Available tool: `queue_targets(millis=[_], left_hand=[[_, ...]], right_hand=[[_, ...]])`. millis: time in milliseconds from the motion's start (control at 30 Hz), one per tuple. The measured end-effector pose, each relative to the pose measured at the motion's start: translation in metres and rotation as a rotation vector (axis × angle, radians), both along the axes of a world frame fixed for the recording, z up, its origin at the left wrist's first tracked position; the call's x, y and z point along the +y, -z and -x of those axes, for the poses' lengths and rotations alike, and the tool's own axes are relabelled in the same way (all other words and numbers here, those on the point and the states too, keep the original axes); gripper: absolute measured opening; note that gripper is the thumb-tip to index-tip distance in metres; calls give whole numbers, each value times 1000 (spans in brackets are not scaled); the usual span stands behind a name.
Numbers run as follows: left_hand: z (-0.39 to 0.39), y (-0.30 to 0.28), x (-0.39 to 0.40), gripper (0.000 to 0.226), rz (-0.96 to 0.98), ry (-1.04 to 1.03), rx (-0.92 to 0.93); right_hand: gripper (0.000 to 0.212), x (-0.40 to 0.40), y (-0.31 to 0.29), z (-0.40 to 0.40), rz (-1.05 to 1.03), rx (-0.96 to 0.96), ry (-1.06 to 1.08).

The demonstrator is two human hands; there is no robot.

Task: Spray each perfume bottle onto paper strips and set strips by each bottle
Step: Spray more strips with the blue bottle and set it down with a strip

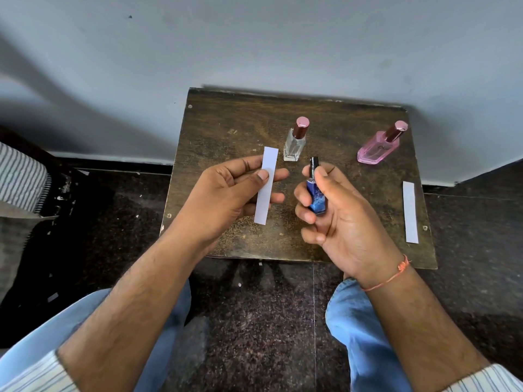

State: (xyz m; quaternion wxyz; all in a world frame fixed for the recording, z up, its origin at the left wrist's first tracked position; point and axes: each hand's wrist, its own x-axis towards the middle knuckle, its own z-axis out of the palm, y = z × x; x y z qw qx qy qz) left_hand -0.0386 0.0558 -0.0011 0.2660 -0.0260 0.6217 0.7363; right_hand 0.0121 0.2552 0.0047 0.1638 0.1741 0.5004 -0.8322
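Single head-worn view, looking steeply down and forward, close over the small worktop [226, 131], wall ahead, floor and knees below.

Blue bottle [317, 193]: small, uncapped, black nozzle up, upright at centre. White strip [266, 185]: vertical, at its 9 o'clock, just beside. Clear bottle [295, 141]: rose-metallic cap on, upright at 11 o'clock. Pink bottle [377, 148]: capped, 2 o'clock. 2nd strip [410, 212]: flat, lengthwise, 3 o'clock near the edge.

Plain room: worn wooden stool [226, 114], speckled floor [254, 321].
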Motion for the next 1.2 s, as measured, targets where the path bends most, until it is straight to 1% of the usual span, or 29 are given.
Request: queue_targets(millis=[67,100,167,233,333,500,567,633,700,767,933,1000,1100,1133,1200], left_hand=[[-3,2,3,28,5,30,-5],[-4,3,4,29,6,45,-4],[-7,4,7,31,14,66,3],[-8,5,9,32,14,76,7],[-11,6,11,33,17,91,22],[-12,9,13,34,13,94,36],[-12,10,13,34,13,95,44],[-12,12,14,34,19,102,58],[-13,13,14,34,19,109,63],[-13,13,15,33,17,109,57],[-13,13,14,32,10,114,49],[-13,14,14,32,9,109,43],[-13,14,14,31,11,111,49],[-13,13,14,31,12,112,53],[-13,13,14,32,15,110,61]], right_hand=[[28,1,1,1,-95,17,9],[31,0,1,2,-153,21,16],[44,-4,-1,4,-280,10,48],[53,-8,-1,6,-440,20,98],[64,-12,2,4,-703,119,118],[43,-16,1,-2,-920,265,202],[31,-16,1,-3,-984,328,249],[24,-18,1,-3,-1035,362,279],[25,-18,3,-3,-1068,380,285],[24,-17,4,-3,-1079,390,282],[9,-16,4,-2,-1070,413,292],[10,-16,4,-2,-1056,417,305],[20,-17,2,-1,-1038,431,315],[19,-17,2,-1,-1033,436,315],[11,-18,0,-2,-1036,444,310]])
